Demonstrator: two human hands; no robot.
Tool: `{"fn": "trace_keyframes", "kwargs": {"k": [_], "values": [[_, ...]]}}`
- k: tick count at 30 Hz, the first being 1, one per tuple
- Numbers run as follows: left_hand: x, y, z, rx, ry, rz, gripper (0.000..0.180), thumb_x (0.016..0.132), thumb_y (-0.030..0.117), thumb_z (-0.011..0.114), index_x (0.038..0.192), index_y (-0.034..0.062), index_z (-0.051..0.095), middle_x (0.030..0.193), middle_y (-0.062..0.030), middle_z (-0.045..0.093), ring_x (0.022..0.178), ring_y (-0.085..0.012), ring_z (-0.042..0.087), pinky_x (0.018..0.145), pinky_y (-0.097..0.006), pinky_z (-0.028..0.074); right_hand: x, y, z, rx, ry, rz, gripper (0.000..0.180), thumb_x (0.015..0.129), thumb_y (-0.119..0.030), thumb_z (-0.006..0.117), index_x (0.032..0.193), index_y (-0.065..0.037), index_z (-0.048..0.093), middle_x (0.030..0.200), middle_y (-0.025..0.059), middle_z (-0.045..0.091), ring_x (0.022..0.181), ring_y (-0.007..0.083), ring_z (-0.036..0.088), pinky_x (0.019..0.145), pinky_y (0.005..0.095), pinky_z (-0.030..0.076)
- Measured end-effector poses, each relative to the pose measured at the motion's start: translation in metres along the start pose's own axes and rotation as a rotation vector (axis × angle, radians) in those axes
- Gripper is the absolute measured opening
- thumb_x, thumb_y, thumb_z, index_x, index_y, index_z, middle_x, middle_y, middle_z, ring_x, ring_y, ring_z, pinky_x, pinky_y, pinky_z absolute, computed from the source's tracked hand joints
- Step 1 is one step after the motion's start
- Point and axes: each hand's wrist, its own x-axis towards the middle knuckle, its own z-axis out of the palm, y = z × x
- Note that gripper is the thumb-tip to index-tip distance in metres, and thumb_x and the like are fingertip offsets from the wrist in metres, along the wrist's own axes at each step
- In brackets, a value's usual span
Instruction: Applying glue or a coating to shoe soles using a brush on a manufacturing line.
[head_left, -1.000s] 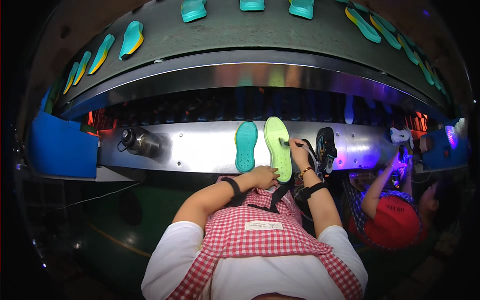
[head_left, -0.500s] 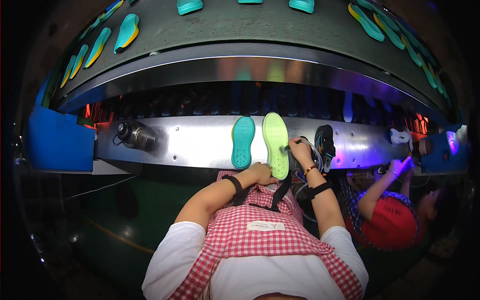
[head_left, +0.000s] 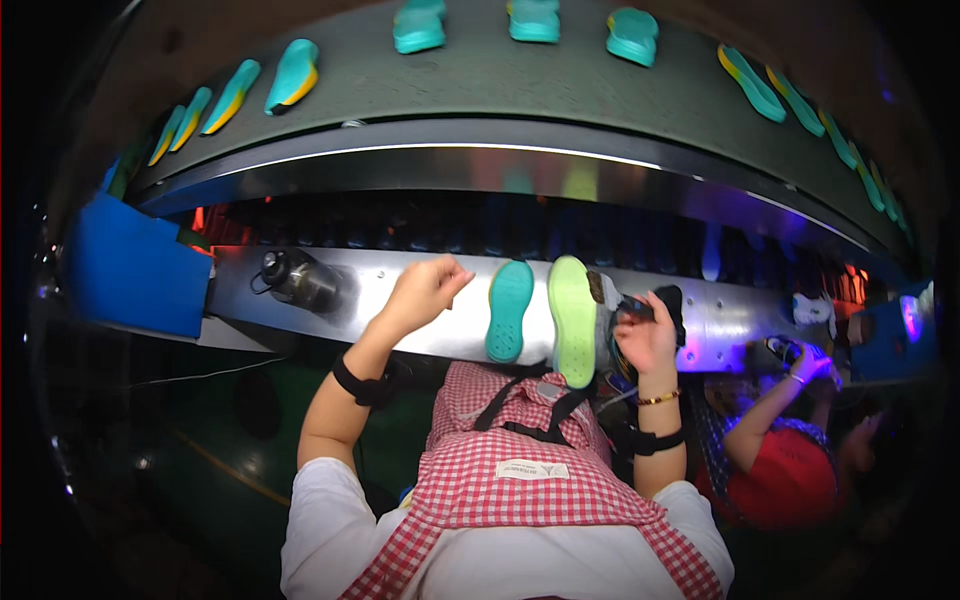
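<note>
On the steel ledge, teal insole beside lime-green insole.

A teal insole and a lime-green insole lie on the silver metal shelf. The apron is red-and-white checked; the bin at the shelf's left end is blue.

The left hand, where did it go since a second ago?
The left hand lifted off the front edge near the teal sole and moved up and left over the steel shelf, holding nothing. The right hand stayed beside the lime green sole, gripping a dark tool. Both soles lie as before.
</note>
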Motion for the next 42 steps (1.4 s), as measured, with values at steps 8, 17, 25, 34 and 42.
{"fn": "trace_keyframes", "kwargs": {"k": [8, 17, 25, 34, 42], "values": [[0.099, 0.082, -0.128, 0.546, 0.250, 0.378, 0.032, 0.083, 0.029, 0.051, 0.096, 0.0008, 0.059, 0.098, -0.0185, 0.058, 0.091, -0.0317, 0.056, 0.079, -0.038, 0.044, -0.029, 0.014, -0.003, -0.115, -0.319, -0.208, 0.033, 0.088, -0.016, 0.047, 0.113, 0.005, 0.049, 0.108, 0.0175, 0.056, 0.085, 0.0228, 0.060, 0.072, 0.0299, 0.049], [0.192, 0.097, -0.168, 1.103, 0.228, 0.285, 0.040, 0.081, 0.031, 0.054, 0.112, 0.0060, 0.052, 0.112, -0.0139, 0.055, 0.105, -0.0291, 0.051, 0.089, -0.039, 0.041, -0.041, 0.039, -0.024, -0.007, -0.335, -0.302, 0.023, 0.080, 0.000, 0.056, 0.103, -0.002, 0.056, 0.103, 0.0134, 0.058, 0.076, 0.0177, 0.057, 0.063, 0.0250, 0.045], [0.125, 0.048, -0.147, 0.695, 0.227, 0.567, 0.026, 0.076, 0.033, 0.060, 0.079, 0.0071, 0.056, 0.089, -0.0124, 0.055, 0.093, -0.0324, 0.048, 0.080, -0.042, 0.041, -0.035, 0.036, 0.009, -0.141, -0.321, -0.332, 0.020, 0.079, -0.004, 0.057, 0.099, -0.003, 0.058, 0.095, 0.0105, 0.063, 0.084, 0.0204, 0.059, 0.069, 0.0288, 0.045], [0.070, -0.031, -0.049, -0.910, 0.855, 0.282, 0.040, 0.078, 0.006, 0.053, 0.112, 0.0006, 0.032, 0.115, -0.0144, 0.029, 0.107, -0.0232, 0.036, 0.092, -0.035, 0.034, -0.012, 0.042, 0.064, -0.312, -0.432, -0.246, 0.023, 0.079, -0.006, 0.056, 0.101, -0.002, 0.057, 0.092, 0.0107, 0.063, 0.081, 0.0193, 0.061, 0.073, 0.0299, 0.048], [-0.034, -0.047, -0.045, -1.610, -0.233, 0.358, 0.066, 0.079, 0.026, 0.061, 0.132, 0.0065, 0.028, 0.124, -0.0129, 0.045, 0.112, -0.0229, 0.047, 0.095, -0.039, 0.038, -0.003, 0.029, 0.041, -0.287, -0.387, -0.158, 0.030, 0.083, -0.016, 0.056, 0.108, -0.001, 0.051, 0.105, 0.0146, 0.055, 0.097, 0.0293, 0.050, 0.082, 0.0419, 0.043]]}}
